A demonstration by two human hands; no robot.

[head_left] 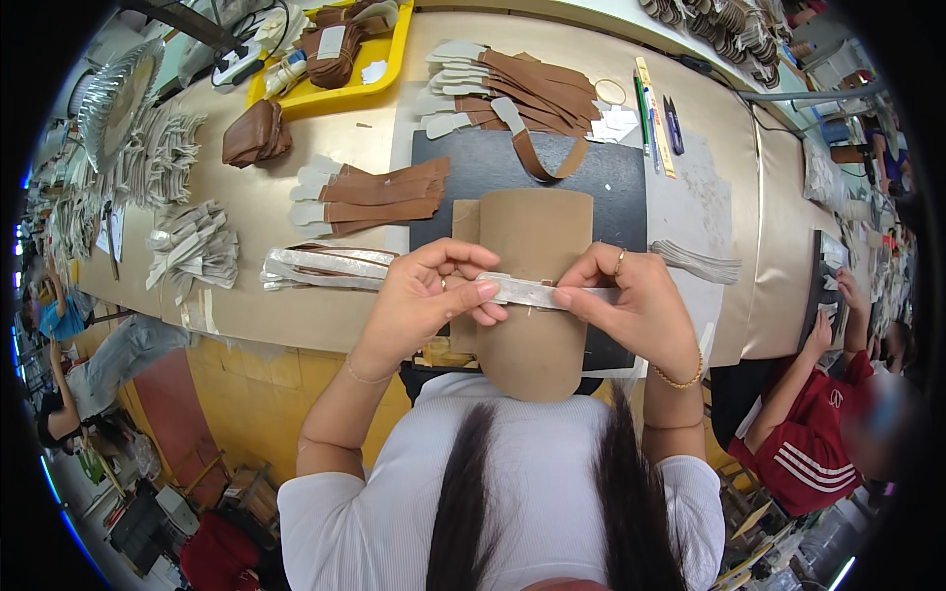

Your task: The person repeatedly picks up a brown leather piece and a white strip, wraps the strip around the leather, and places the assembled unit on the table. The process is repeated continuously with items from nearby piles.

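A narrow whitish strip [528, 293] stretches between my two hands, above a tan rounded board [535, 231]. My left hand [419, 300] pinches its left end between thumb and fingers. Further right, my right hand [636, 300] grips the strip with thumb and forefinger. Under the board lies a black mat [443, 153]. Close to my left hand is a bundle of pale-faced strips with brown edges [325, 266], and beyond it a stack of brown strips with pale ends [384, 192]. Thin grey strips [698, 262] lie beside my right hand.
One brown strip [552, 165] curls on the mat's far part. Behind it are more brown strips [532, 84], pens and scissors [673, 126]. A yellow tray [379, 94], folded brown pieces [256, 133] and pale bundles [192, 246] stand left. At right a co-worker in red [803, 433] handles pieces.
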